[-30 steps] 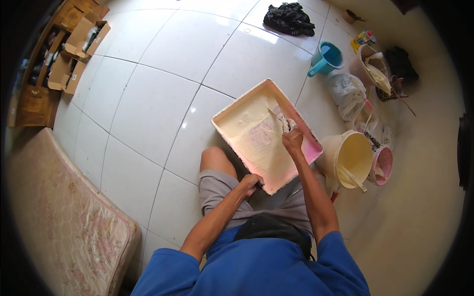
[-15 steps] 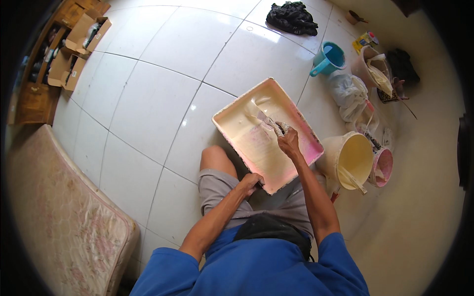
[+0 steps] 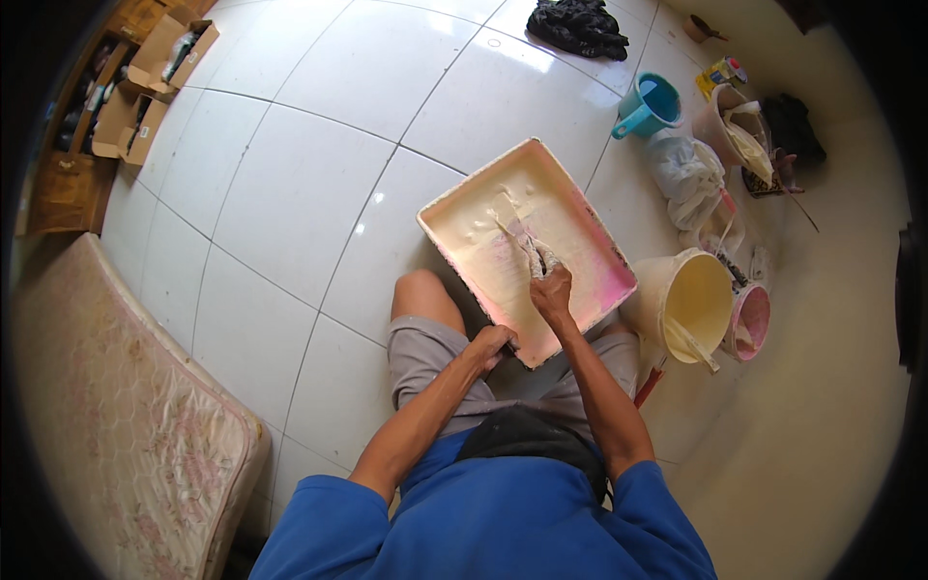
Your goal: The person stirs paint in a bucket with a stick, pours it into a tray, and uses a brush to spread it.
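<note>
A rectangular paint tray (image 3: pixel 613 249), cream inside with pink stains, lies tilted across my lap. My left hand (image 3: pixel 494 342) is closed on the tray's near left edge, close to its corner. Over the middle of the tray, my right hand (image 3: pixel 551 292) is closed round the handle of a scraper (image 3: pixel 527 242) smeared with cream paint. The blade end points away from me and lies in the thick cream paint (image 3: pixel 499 201), where ridges and lumps show. Paint coats the tool, so its exact edge is hard to make out.
Right of the tray stand a cream bucket (image 3: pixel 667 300) with a paint-covered stick, a pink bucket (image 3: pixel 749 324), a plastic bag (image 3: pixel 684 174) and a teal dipper (image 3: pixel 646 106). A black bag (image 3: pixel 578 29) lies on the far tiles. At left leans a mattress (image 3: pixel 145 416).
My right hand has drawn the scraper toward me and a little left through the paint. The left hand keeps its hold on the tray edge. The view has shifted slightly.
</note>
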Available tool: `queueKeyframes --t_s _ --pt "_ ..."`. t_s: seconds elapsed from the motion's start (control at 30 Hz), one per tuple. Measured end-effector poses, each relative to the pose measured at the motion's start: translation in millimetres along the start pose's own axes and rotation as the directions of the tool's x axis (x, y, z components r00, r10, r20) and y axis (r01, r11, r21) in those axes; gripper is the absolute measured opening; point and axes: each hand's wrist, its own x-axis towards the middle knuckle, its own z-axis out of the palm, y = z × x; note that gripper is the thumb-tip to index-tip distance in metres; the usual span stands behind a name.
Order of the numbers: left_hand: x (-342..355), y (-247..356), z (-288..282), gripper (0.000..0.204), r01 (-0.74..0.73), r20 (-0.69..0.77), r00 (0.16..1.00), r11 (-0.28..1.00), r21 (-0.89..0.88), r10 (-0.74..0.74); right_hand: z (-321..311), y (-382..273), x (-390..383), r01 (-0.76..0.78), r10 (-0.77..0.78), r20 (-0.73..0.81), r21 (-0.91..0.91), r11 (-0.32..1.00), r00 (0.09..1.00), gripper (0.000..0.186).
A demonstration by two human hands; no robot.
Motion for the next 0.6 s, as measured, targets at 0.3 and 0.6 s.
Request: queueKeyframes --t_s 0.3,0.6 --pt "3 -3 5 0.004 0.010 0.020 1.000 1.000 0.021 -0.011 -12 15 -16 -0.007 0.008 0.075 -0.014 1.000 0.997 0.030" --pt "22 -10 -13 0.007 0.004 0.026 1.000 1.000 0.018 -0.004 -104 7 -38 -0.157 0.160 0.023 -0.098 0.983 0.987 0.034"
